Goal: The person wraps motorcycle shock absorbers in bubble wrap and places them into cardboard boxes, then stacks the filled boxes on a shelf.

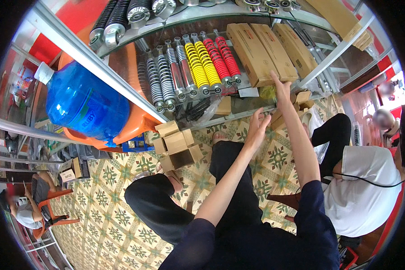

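Head view: the empty left hand (257, 128) has its fingers loosely spread. Beyond, the right hand (281, 90) touches a long, brown cardboard box (272, 50), right of red coil-spring shock absorbers (227, 56); whether its fingers grip, I cannot tell.

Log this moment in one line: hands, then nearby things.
Right hand: at cardboard boxes | Left hand: open, near shelf edge | Left of boxes: red shock absorbers
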The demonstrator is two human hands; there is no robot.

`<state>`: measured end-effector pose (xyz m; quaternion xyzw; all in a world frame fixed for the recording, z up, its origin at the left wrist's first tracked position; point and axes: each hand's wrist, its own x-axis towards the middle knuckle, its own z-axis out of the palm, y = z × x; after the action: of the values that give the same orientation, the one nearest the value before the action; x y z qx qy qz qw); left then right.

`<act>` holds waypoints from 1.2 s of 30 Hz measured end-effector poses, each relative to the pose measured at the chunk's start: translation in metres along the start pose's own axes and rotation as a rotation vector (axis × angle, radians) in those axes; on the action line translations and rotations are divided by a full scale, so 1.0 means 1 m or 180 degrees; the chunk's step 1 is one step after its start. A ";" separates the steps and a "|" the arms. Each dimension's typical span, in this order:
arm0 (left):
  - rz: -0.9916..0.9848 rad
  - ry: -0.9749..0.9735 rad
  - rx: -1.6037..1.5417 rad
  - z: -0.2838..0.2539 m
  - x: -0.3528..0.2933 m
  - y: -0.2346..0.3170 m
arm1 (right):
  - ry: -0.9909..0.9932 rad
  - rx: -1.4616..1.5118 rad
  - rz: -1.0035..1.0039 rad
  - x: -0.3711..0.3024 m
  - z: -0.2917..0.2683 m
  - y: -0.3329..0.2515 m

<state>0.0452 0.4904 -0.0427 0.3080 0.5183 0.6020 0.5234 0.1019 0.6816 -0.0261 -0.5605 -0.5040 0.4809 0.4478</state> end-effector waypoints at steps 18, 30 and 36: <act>0.0245 0.0000 -0.0195 -0.002 -0.002 -0.011 | -0.0390 -0.0294 -0.0607 -0.011 0.007 -0.004; 0.0630 0.0139 0.0641 -0.003 -0.010 -0.003 | 0.0523 -0.2144 -0.1052 0.027 0.081 0.085; 0.0789 -0.0810 0.0509 -0.023 -0.042 0.015 | -0.0837 -0.2120 -0.0602 0.001 0.043 0.072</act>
<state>0.0305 0.4449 -0.0276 0.4837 0.4522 0.5750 0.4805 0.0686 0.6772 -0.1030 -0.5600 -0.7357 0.3149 0.2146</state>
